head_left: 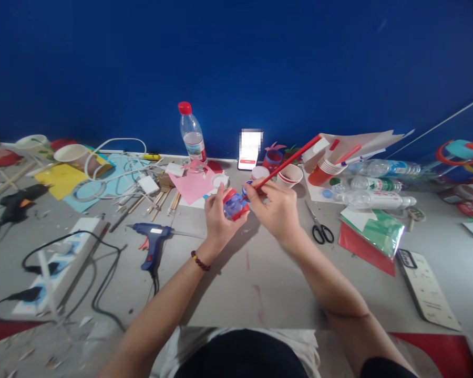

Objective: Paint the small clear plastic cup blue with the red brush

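1. Holding a small blue-and-red object (235, 205), the left hand (219, 215) has its fingers curled around the sides, and the object sits on the near side of the standing phone (249, 152), slightly to its left.
2. The right hand (276, 210) is clamped on a long red stick (295, 159), pinched near its lower end; the stick slants up and away, its far end to the right of the standing phone. What its lower tip touches is too small to tell.
3. The two hands are close together over the surface (244, 294), each closed on its own thing.
4. Left of the standing phone are an upright red-capped bottle (193, 137) and pink paper (189, 185); farther left lie a white cable (114, 140) and yellow paper (58, 180).
5. Nearer the person and left of the standing phone lie a blue glue gun (153, 242) and, beyond it to the left, a white power strip (65, 262).
6. Right of the standing phone are an open paper cup (289, 175) and a stack of cups (324, 170) holding red and white items; farther right, clear bottles (374, 199) lie on their sides.
7. Nearer the person and right of the standing phone are black-handled scissors (322, 233), a green packet (378, 231) partly over a red sheet (362, 252), and a pale phone-shaped item (428, 289).
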A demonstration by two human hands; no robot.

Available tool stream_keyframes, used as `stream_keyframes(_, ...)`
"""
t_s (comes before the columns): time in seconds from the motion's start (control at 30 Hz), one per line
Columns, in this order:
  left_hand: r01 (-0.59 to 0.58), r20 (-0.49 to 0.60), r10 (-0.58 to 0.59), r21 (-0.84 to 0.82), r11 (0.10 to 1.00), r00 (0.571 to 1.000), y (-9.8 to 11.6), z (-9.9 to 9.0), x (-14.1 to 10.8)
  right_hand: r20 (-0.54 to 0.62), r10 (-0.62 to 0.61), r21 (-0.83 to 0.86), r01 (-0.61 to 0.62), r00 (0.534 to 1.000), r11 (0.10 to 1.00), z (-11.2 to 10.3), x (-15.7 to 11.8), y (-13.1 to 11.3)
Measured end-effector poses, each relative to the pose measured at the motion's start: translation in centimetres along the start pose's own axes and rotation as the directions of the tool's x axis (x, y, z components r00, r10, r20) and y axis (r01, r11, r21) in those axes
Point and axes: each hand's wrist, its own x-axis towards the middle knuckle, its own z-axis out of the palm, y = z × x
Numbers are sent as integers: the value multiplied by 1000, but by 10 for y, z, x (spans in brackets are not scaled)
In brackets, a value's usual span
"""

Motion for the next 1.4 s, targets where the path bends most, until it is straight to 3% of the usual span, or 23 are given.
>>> stream_keyframes(0.13,-10,10,10,-15,1000,1000,-1,1,0,41,-39,70,36,998,997,1,-4,-14)
stream_keyframes(0.27,-26,3,27,-23,999,1000,-1,0,0,53,11,138,-18,999,990,0,-1,-19)
stream_keyframes(0.4,-12,21,12,-7,1000,1000,2,-2,1,28,59,118,-62,998,991,0,3,-16)
stream_keyframes(0.7,-25,-12,25,-12,1000,1000,-1,-2,0,-92,34,-5,-35,995,999,-8,9,4)
stream_keyframes(0.83,-11,-3,11,5,1000,1000,-1,-2,1,-40,36,-44,-38,999,998,-6,6,8)
stream_keyframes(1.0,12,2,-11,-2,1000,1000,0,-2,2,47,1,-41,1,999,999,-2,-1,-5)
stream_keyframes(1.17,19,18,-19,0,1000,1000,-2,-2,0,50,-17,14,16,999,1000,-5,-3,-18)
stream_keyframes(1.4,43,14,-42,-9,999,999,-3,-2,1,64,31,36,-34,997,999,-4,1,-15)
